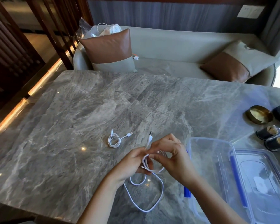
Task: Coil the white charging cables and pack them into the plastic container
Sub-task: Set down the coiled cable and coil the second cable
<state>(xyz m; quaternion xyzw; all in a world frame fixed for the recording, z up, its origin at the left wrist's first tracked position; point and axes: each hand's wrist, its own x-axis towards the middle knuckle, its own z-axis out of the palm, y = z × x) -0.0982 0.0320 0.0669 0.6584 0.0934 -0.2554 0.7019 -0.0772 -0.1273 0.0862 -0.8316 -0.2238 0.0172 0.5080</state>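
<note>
A white charging cable [158, 198] is held between both hands above the marble table [71, 118]. My left hand [130, 165] pinches its small loops at one side. My right hand [171, 155] grips the same loops from the other side, and one plug end sticks up past its fingers. The loose remainder hangs down and lies in a wide loop on the table. A second white cable [114, 139] lies coiled on the table, beyond my left hand. The clear plastic container [208, 159] stands open to the right of my right hand.
The container's lid [265, 183] with blue clips leans over the container's right side. A brass dish [259, 114], a dark object and two small jars [272, 138] stand at the far right. A sofa with cushions lies beyond the table, with a white charger [135, 58] on it.
</note>
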